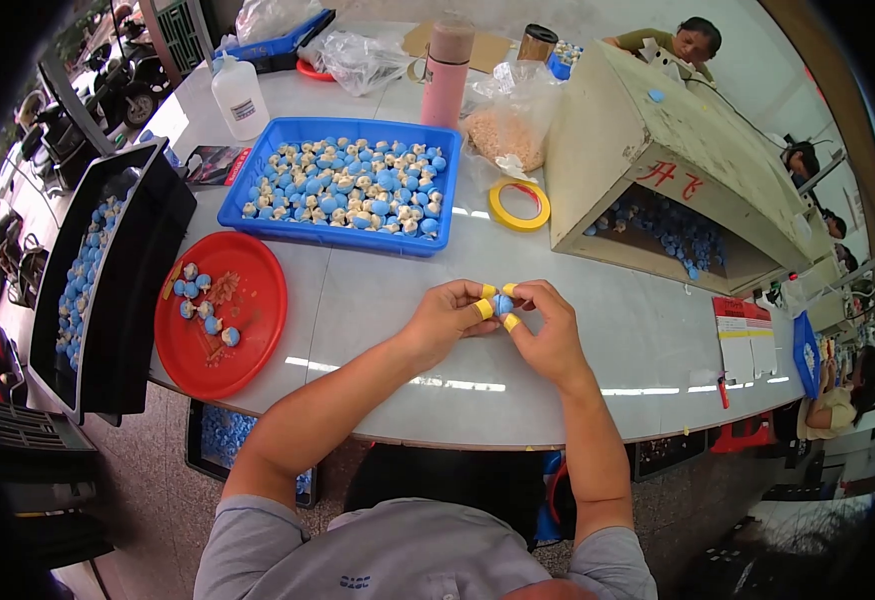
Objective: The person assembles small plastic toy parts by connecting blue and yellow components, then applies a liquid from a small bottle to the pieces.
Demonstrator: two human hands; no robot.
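Small rounded blue piece point(502, 305), held over the table point(378, 400) between left hand point(440, 320) and right hand point(552, 338), pinched in each grip by 2 yellow-taped digits, its pointing direction and long axis too covered to be told

blue piece point(503, 305) part-hidden, shirt point(413, 555) cropped

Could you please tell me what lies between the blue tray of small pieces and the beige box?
In the head view, a roll of yellow tape lies there, with a clear bag of small pinkish pieces behind it.
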